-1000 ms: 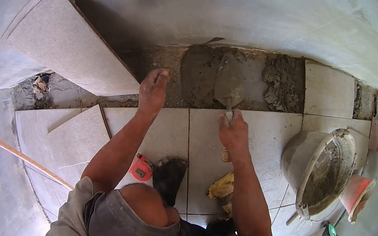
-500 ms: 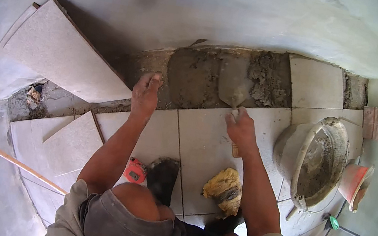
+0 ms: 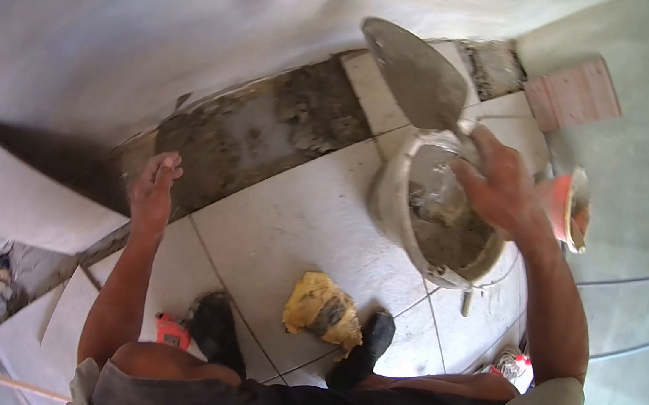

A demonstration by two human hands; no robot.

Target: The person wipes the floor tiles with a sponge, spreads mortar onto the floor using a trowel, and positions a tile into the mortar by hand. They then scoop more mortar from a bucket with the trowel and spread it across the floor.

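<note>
My right hand grips a trowel over the bucket. The trowel's broad, mortar-smeared blade points up and to the left, beyond the bucket's rim. Grey wet mortar lies inside the bucket. My left hand holds nothing; its fingers are partly bent and a little apart. It hovers by the near end of the mortar bed, a strip of wet mortar along the wall's foot.
Large pale tiles lean on the wall at left. A yellow sponge or cloth lies on the tiled floor between my feet, a red tape measure by one foot. An orange-red bucket and a pinkish tile are at right.
The trowel has left the mortar bed and swung right, up over the bucket. My view has turned to the right. My left hand remains beside the mortar strip.
</note>
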